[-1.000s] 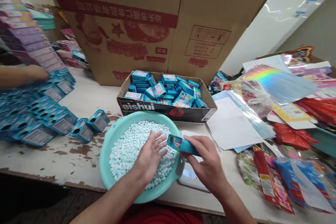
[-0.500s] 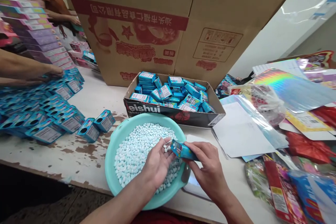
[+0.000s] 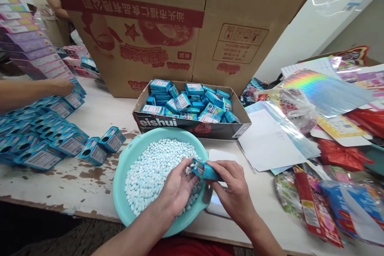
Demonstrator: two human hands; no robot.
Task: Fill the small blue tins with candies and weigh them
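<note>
My right hand (image 3: 232, 184) grips a small blue candy box (image 3: 207, 171), tilted on its side with one end toward my left hand. My left hand (image 3: 177, 188) is cupped palm up against that end, with a few white candies (image 3: 189, 169) in its curled fingers. Both hands are over the right side of a mint-green basin (image 3: 120, 200) holding a heap of white and pale blue candies (image 3: 150, 176). Just behind the basin, a low cardboard tray (image 3: 187, 125) holds many blue boxes (image 3: 181, 102) lying in disorder.
At left, rows of upright blue boxes with round holes (image 3: 64, 138) stand near another person's arm (image 3: 33, 92). A large carton (image 3: 168, 32) rises behind the tray. A white flat device (image 3: 220, 206) lies beside the basin. Papers (image 3: 270, 140) and plastic packets (image 3: 312, 204) cover the right side.
The view has shifted slightly, moving the scene left. My hands keep nearly the same pose, box end against my left fingers. The other person's arm at left has moved.
</note>
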